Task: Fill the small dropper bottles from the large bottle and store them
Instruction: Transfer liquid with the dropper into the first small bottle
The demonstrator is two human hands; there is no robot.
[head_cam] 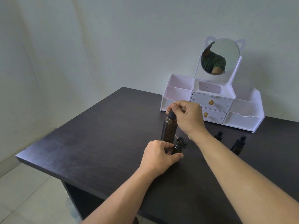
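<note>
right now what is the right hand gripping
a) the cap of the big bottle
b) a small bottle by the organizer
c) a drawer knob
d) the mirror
a: the right hand curls its fingers round the black cap on top of the big bottle, while the left hand holds an open small bottle on the table.

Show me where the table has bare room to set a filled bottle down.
Bare: the table's left half, from its left edge to the left hand. Crowded: around the large bottle, both hands, and near the small bottles before the organizer.
</note>
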